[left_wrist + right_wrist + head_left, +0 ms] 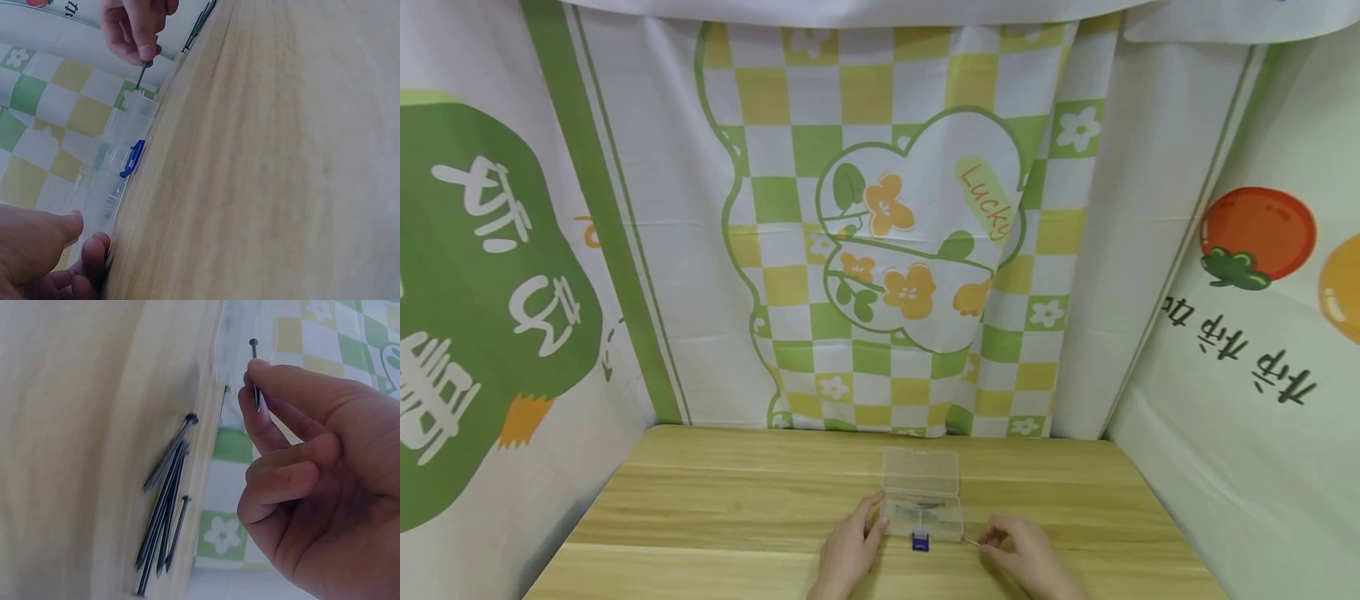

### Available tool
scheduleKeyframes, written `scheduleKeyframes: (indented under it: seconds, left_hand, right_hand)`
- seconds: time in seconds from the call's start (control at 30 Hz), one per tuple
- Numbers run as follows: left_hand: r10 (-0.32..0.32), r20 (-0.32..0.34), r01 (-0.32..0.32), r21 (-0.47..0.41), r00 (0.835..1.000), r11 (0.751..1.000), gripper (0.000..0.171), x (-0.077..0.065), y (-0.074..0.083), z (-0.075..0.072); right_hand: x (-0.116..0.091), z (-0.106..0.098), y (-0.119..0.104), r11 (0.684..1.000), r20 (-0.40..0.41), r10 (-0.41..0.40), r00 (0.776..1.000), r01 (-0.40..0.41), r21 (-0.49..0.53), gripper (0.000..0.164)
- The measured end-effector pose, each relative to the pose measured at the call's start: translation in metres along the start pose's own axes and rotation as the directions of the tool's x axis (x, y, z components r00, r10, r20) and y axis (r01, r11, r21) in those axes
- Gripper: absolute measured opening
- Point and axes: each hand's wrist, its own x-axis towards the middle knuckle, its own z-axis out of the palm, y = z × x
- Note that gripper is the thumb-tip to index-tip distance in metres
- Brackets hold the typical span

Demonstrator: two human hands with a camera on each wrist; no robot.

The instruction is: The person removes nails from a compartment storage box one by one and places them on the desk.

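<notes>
A clear plastic box (943, 525) lies on the table with its lid (921, 472) swung back. A blue latch (921, 542) sits at its front edge. Several thin dark nails (925, 506) are inside. My left hand (853, 537) holds the box at its left side, thumb near the front corner and fingers along the edge. Between thumb and fingertips, my right hand (1018, 552) pinches a single nail (254, 350) just off the box's right front corner; its head points toward the box.
Several loose nails (164, 512) lie in a bunch on the table beneath the right hand. The wooden table (737, 500) is bounded at the back by a checked cloth (865, 392), with printed cloth walls at both sides.
</notes>
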Motion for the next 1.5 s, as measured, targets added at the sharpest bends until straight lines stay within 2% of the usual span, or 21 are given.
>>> scheduleKeyframes:
  seconds: [0.4, 0.9, 1.13, 1.33, 1.5]
  left_hand:
    - [0.031, -0.016, -0.031, -0.016, 0.999, 0.999, 0.04, 0.002, 0.004, -0.002]
    - [-0.001, 0.002, 0.001, -0.009, 1.0, 1.0, 0.042, 0.0, 0.001, -0.001]
    - [-0.001, -0.005, 0.001, -0.002, 1.0, 1.0, 0.042, -0.001, -0.001, -0.002]
    - [0.0, 0.001, 0.0, -0.004, 1.0, 1.0, 0.042, -0.001, -0.001, -0.001]
    - [0.001, -0.005, -0.001, 0.001, 1.0, 1.0, 0.041, 0.0, -0.001, -0.001]
  right_hand:
    - [-0.015, -0.011, 0.002, 0.994, 0.059, 0.11, 0.992, -0.11, 0.008, 0.008]
    - [-0.03, -0.014, 0.013, 0.99, -0.02, 0.1, 0.995, -0.101, -0.1, 0.012]
    - [-0.031, -0.014, 0.013, 0.98, -0.033, 0.164, 0.986, -0.167, -0.111, 0.014]
    - [-0.031, -0.016, 0.016, 0.978, -0.005, 0.183, 0.983, -0.182, -0.105, 0.013]
    - [-0.034, -0.02, 0.019, 0.978, 0.036, 0.2, 0.979, -0.198, -0.06, 0.01]
